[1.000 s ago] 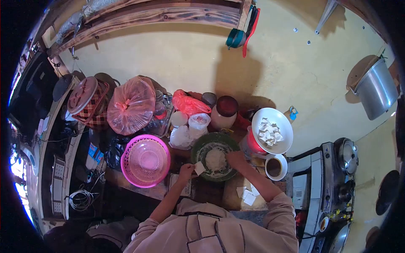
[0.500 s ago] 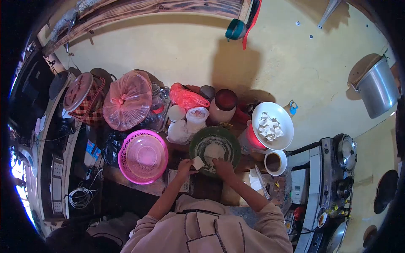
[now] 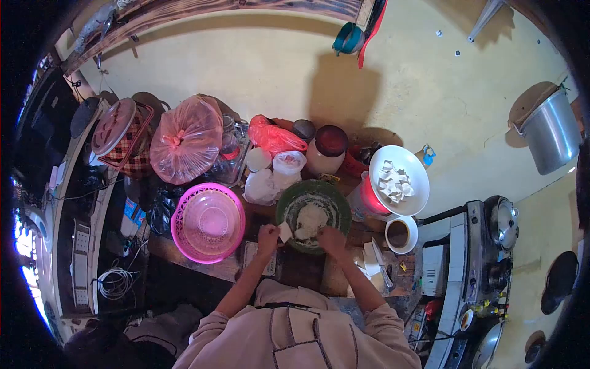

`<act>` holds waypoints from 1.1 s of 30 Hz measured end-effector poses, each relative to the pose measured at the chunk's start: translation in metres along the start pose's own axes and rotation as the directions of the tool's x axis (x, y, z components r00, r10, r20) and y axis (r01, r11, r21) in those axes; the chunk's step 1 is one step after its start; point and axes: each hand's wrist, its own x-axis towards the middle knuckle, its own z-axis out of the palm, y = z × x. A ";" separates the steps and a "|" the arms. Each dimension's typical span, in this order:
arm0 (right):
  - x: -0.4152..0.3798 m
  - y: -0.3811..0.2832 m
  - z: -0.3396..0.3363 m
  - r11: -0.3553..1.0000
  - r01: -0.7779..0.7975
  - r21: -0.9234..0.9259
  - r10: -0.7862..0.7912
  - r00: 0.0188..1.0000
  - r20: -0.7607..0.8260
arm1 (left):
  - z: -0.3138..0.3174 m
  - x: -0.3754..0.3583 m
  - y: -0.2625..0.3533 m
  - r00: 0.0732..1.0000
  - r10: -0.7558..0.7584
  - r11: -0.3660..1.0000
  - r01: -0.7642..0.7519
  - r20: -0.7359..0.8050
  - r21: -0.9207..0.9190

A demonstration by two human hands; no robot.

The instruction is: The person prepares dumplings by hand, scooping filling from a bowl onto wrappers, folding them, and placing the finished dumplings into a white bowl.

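My left hand (image 3: pixel 268 240) pinches a thin white square wrapper (image 3: pixel 285 232) by its edge, at the left rim of a green bowl (image 3: pixel 344 212). Pale, sticky paste (image 3: pixel 312 220) lies in that bowl and smears its inner wall. Over the bowl's lower right side is my right hand (image 3: pixel 332 240), fingers drawn together near the paste; what they hold, if anything, is hidden. Several folded white pieces (image 3: pixel 393 183) sit in a white bowl (image 3: pixel 420 178) at the right. More white sheets (image 3: pixel 370 261) lie beside a knife (image 3: pixel 382 264) on a wooden board (image 3: pixel 338 280).
A pink basket (image 3: pixel 178 230) stands to the left. Behind are a tied pink bag (image 3: pixel 186 141), a red-lidded jar (image 3: pixel 324 161) and white bags (image 3: pixel 261 186). A cup of dark liquid (image 3: pixel 401 235) is at the right, near the stove (image 3: pixel 476 246).
My right hand has shifted from the paste toward the bowl's right rim. My left hand has moved slightly up and left, still with the white square wrapper, which now looks more tilted.
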 end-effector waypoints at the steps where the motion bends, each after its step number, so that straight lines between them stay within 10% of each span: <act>1: 0.004 0.009 -0.007 0.997 0.007 0.073 -0.010 0.999 0.036 | -0.001 0.001 0.000 0.951 0.297 0.920 -0.261 -0.084 0.293; 4: 0.013 0.042 -0.018 0.973 0.090 0.213 -0.116 0.987 0.113 | -0.015 -0.001 0.035 0.999 -0.004 0.986 0.010 -0.038 0.169; 9: 0.023 0.092 0.002 0.787 0.269 0.556 -0.312 0.950 -0.018 | -0.014 -0.002 0.069 0.998 -0.056 0.991 0.060 -0.031 0.119; 12: 0.019 0.093 -0.009 0.674 -0.020 0.738 -0.150 0.975 0.163 | -0.008 0.004 0.055 0.993 -0.117 0.993 0.116 -0.005 -0.033; 16: -0.007 0.074 -0.048 0.616 -0.171 0.769 -0.074 0.959 0.273 | -0.003 0.008 0.055 0.981 -0.159 0.920 0.189 0.115 -0.342; 24: -0.047 0.043 -0.099 0.369 -0.135 0.919 -0.075 0.982 0.175 | 0.008 0.017 0.046 0.965 -0.203 0.946 0.237 0.164 -0.222; 33: -0.053 0.027 -0.104 0.511 0.165 0.844 -0.234 0.971 -0.048 | 0.018 0.013 0.095 0.755 -0.210 0.693 0.563 0.621 -0.450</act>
